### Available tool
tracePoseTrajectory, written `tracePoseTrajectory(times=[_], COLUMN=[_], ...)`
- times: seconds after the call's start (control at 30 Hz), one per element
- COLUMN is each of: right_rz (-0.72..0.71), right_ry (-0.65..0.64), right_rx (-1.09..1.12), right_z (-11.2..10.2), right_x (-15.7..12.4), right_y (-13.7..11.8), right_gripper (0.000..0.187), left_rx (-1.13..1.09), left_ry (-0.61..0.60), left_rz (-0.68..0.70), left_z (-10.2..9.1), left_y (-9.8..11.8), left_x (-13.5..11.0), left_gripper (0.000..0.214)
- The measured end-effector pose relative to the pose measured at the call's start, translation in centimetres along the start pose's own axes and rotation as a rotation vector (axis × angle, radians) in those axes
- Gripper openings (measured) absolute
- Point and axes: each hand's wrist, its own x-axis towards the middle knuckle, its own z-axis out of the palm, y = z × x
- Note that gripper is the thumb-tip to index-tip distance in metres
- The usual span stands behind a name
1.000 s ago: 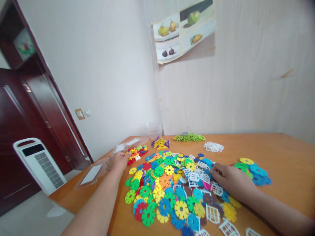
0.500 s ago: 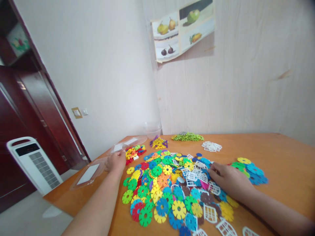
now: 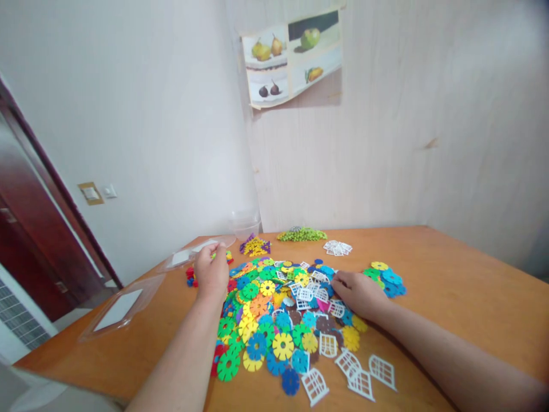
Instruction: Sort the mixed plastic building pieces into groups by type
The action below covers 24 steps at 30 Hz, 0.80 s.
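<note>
Both hands on the disc pile (image 3: 274, 320).
Left hand (image 3: 212, 274) curled, grip unclear; right hand (image 3: 358, 293) pinches pieces, unclear which. Discs look light, stiff, slippery; take rims.

Glossy plastic discs (image 3: 274, 320); smooth wood table (image 3: 463, 286).

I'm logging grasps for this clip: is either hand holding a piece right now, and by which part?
It cannot be told. The left hand rests on the colourful pile, the right hand among white window pieces; their fingers hide any grip.
</note>
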Motion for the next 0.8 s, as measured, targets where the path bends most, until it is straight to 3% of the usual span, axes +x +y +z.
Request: tracePoseTrajectory(times=[0.1,0.23,0.37,0.47,0.57,0.67,0.8], right_rz=[0.007,-0.068,-0.206,-0.304,-0.351,-0.387,-0.266], right_ry=[-0.031,-0.052,-0.016,-0.003,-0.002,-0.059,0.001], right_rx=[0.054,0.056,0.021,0.01,0.082,0.333,0.598], right_z=[-0.5,-1.0,-1.5,-1.7,-1.3,-0.6,-0.3], right_x=[0.0,-0.6,-1.5,-2.0,-2.3,-2.1,-1.0], right_y=[-0.1,-1.1,-2.7,-3.7,-4.5,-4.6,-3.4], right_gripper=[0.032,0.03,0.027,0.026,0.033,0.048,0.042], left_rx=[-0.243,-0.328,-0.263,-0.196,-0.155,-0.114,0.03], left_ry=[-0.063,-0.371,-0.684,-0.847,-0.958,-1.052,-1.072], left_rz=[-0.028,-0.014,0.098,0.181,0.214,0.266,0.404], left_z=[2.2,4.5,5.5,5.2,4.7,4.5,4.6], left_y=[3.6,6.2,5.5,4.5,4.1,4.1,4.2], left_x=[-2.6,-5.7,-7.4,-7.7,-7.8,-8.1,-8.8], left_gripper=[0.035,0.032,0.028,0.028,0.029,0.031,0.036])
